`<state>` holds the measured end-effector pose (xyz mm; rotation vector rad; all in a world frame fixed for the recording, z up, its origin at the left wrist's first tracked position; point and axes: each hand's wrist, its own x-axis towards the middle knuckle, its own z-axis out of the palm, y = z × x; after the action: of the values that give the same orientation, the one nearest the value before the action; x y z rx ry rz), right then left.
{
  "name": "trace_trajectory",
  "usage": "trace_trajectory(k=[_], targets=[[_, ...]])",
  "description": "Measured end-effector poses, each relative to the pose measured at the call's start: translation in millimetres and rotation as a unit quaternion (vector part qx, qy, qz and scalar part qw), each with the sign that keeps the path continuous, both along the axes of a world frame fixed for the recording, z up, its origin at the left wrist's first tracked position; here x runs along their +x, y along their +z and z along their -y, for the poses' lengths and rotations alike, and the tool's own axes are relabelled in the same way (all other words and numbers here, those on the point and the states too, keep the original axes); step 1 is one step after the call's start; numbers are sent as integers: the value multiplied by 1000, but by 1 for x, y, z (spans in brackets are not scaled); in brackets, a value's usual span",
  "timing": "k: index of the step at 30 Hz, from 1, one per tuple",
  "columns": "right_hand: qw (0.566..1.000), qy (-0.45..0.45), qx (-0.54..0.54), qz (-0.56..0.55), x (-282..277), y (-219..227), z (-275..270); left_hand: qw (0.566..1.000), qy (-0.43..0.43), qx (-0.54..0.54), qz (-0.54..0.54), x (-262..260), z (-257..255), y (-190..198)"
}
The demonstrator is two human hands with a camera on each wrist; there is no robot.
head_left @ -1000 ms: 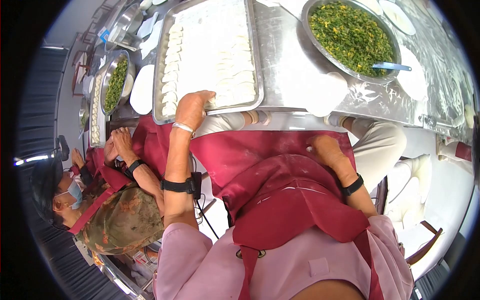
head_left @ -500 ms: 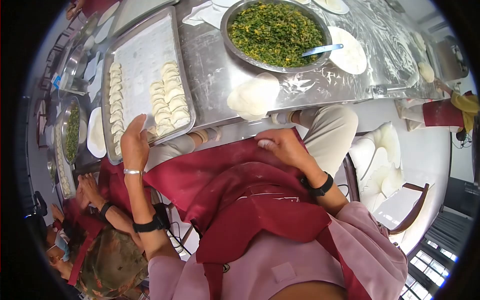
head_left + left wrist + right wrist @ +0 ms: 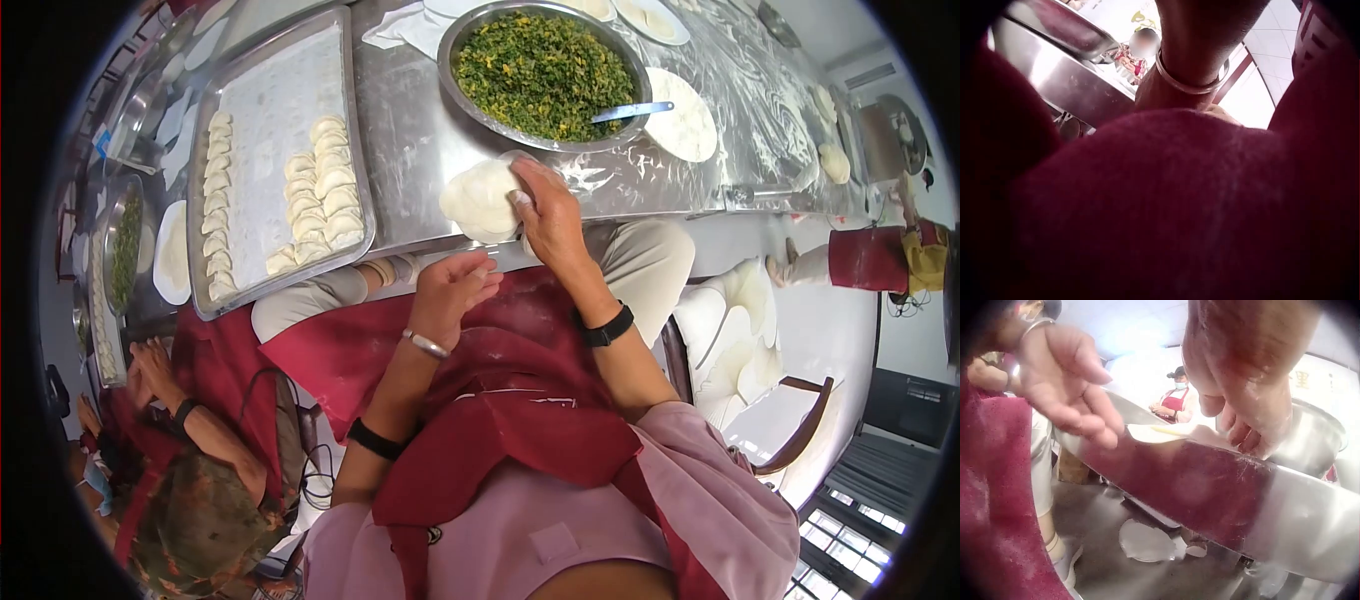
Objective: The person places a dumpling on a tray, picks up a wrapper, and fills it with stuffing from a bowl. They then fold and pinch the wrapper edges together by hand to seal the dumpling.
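Observation:
A stack of round white dough wrappers [image 3: 478, 203] lies at the metal table's near edge. My right hand [image 3: 552, 218] pinches the stack's right side between thumb and fingers; the right wrist view shows this hand [image 3: 1244, 375] with fingers curled at the wrappers [image 3: 1159, 433]. Palm up and holding nothing, my left hand [image 3: 450, 298] is below and left of the stack, fingers loosely extended. It also appears in the right wrist view [image 3: 1069, 384]. Left of the stack, a tray [image 3: 265, 140] carries rows of folded dumplings [image 3: 335, 180]. Red apron cloth fills most of the left wrist view.
Behind the wrappers stands a metal bowl [image 3: 448, 88] of chopped green and yellow filling [image 3: 545, 75], with a blue-handled utensil [image 3: 632, 112] in it. More wrappers [image 3: 685, 125] lie to its right. Another person [image 3: 195, 490] works at the left.
My left hand has moved right, away from the dumpling tray, and turned palm up. My right hand has risen from over the apron to the wrapper stack and taken hold there.

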<state>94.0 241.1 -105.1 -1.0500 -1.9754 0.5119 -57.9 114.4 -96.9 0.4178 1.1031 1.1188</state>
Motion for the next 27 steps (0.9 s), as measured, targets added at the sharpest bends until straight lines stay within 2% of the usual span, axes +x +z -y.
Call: trace_trajectory(k=[2,6,9,13,16,19,22,25,27], targets=[[999,16,-21,20,-4,4,-8,996,38,-54,56,5,-11,-12],[998,40,-21,50,-7,2,-18,985,89,-40,145,7,-24,-26],[995,60,-26,68,-6,6,-20,978,122,-61,156,12,-27,-22],[995,63,-45,58,-6,9,-19,979,124,-44,156,15,-28,-16],[997,54,-29,45,-8,7,-13,981,127,-45,142,15,-30,-9],[998,-4,-58,21,-9,1,-12,983,128,-45,127,16,-32,0],[999,-28,-21,36,-7,1,-15,982,135,-21,133,17,-31,6],[999,-27,-6,33,-9,-3,-17,976,157,6,149,21,-31,11],[998,-16,-45,36,-11,-4,-17,972,169,16,161,25,-31,15]])
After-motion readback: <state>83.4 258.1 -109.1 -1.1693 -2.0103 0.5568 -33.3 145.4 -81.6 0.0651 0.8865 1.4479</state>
